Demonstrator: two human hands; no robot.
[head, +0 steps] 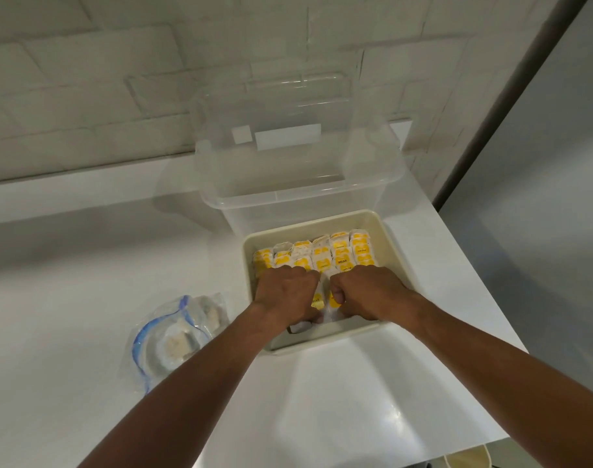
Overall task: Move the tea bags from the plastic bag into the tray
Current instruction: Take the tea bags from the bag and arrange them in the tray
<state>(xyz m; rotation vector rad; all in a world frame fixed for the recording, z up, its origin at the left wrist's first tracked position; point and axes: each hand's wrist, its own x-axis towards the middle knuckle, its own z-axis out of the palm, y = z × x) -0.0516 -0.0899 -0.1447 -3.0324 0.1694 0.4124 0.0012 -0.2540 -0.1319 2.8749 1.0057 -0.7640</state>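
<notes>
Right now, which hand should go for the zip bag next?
Left. The left hand is on the side of the tray nearest the zip bag; the right hand would have to cross it. Both grip tea bags.

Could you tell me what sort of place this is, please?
Probably a home kitchen: a white countertop against a white tiled wall, with what looks like a steel fridge at the right.

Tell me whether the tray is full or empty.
Partly full. Yellow tea bags fill the far half of the tray; left hand and right hand grip more near the front.
</notes>
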